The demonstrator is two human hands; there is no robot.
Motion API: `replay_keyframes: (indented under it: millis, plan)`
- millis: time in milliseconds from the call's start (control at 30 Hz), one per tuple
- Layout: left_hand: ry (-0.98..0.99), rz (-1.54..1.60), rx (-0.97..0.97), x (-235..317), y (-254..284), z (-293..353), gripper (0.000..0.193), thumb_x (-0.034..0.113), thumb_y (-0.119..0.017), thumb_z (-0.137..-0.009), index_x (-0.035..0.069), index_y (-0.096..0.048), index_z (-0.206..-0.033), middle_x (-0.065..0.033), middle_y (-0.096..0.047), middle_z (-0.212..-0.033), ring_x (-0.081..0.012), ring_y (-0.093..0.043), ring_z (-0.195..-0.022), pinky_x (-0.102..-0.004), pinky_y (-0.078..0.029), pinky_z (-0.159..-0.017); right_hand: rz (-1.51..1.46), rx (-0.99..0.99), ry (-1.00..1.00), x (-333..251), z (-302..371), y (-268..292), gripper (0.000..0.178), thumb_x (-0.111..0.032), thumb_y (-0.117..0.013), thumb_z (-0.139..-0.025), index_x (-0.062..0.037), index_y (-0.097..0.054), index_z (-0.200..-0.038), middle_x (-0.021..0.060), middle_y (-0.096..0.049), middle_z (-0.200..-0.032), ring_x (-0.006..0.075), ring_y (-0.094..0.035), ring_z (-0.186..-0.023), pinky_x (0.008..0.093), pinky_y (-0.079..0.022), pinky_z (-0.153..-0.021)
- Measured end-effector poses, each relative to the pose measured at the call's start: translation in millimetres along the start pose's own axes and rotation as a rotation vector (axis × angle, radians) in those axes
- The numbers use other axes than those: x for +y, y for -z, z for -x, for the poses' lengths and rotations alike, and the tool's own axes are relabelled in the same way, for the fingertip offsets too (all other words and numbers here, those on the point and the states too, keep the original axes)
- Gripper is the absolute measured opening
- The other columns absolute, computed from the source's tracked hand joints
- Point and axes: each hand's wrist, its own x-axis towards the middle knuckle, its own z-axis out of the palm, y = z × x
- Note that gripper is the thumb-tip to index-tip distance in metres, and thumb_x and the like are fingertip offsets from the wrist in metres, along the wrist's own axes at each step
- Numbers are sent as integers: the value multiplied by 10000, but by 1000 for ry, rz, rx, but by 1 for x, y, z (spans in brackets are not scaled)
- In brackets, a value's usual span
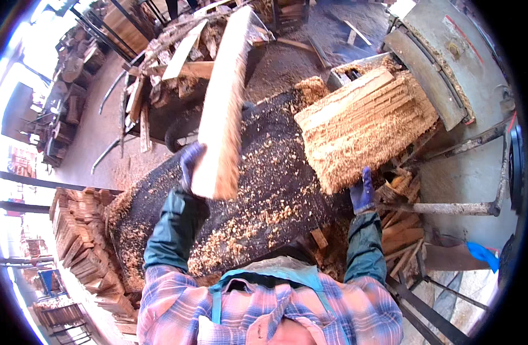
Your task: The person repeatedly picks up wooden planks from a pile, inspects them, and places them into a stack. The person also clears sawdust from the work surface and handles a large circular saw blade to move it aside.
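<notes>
The left hand (190, 164) grips one plank (222, 109), long axis pointing away, slightly rightward; the right hand (363, 193), hold unclear, adjoins one sawdusty stack (367, 129).

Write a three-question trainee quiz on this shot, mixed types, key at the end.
1. Which hand grips the long plank?
2. True or false: the right hand is at the side of the rough boards nearest the person.
3. Fill in the blank: the black covering in front of the person is scattered with wood ____.

Key:
1. The left hand.
2. True.
3. Shavings.
</notes>
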Motion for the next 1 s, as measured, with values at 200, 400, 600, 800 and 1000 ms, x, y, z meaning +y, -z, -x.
replay_keyframes:
  millis: [200,400,600,800,1000]
  plan:
    - [-505,-138,-92,163,-15,-183,394,216,-611,-868,14,-549,-1200,-105,-645,-953,-213,-609,-795,-330,-514,-730,201,-72,-92,13,0,0,595,-421,-615,-909,-107,-457,-1389,13,-427,-1440,171,-363,-1332,386,-342,-1074]
    - [-469,-1259,-246,-24,-43,-333,415,231,-613,-919,34,-524,-1273,-66,-644,-1021,-140,-594,-881,-278,-489,-756,-229,-89,-119,-20,14,-24,603,-478,-588,-910,-168,-422,-1400,-7,-464,-1378,172,-420,-1262,408,-391,-1018]
    - [-220,-1607,-337,-153,-117,-338,695,326,-745,-819,-27,-456,-1344,-152,-552,-1306,-230,-534,-1172,-338,-424,-976,-422,-157,-82,0,-10,9,561,-491,-530,-933,-203,-418,-1401,-44,-467,-1370,169,-399,-1272,407,-367,-1026]
    - [89,-1297,-497,-112,-103,-288,411,204,-763,-798,42,-587,-1133,-5,-623,-1035,-104,-547,-945,-294,-449,-875,-228,-4,-72,-11,4,0,588,-466,-585,-914,-154,-434,-1388,1,-510,-1360,176,-476,-1234,374,-389,-1027]
    - [340,-946,-445,-147,-130,-271,552,439,-600,-906,19,-547,-1259,-41,-604,-1180,-158,-545,-1064,-312,-422,-939,78,15,6,-14,7,-28,489,-312,-472,-973,-97,-435,-1411,41,-444,-1437,153,-429,-1300,319,-327,-1084]
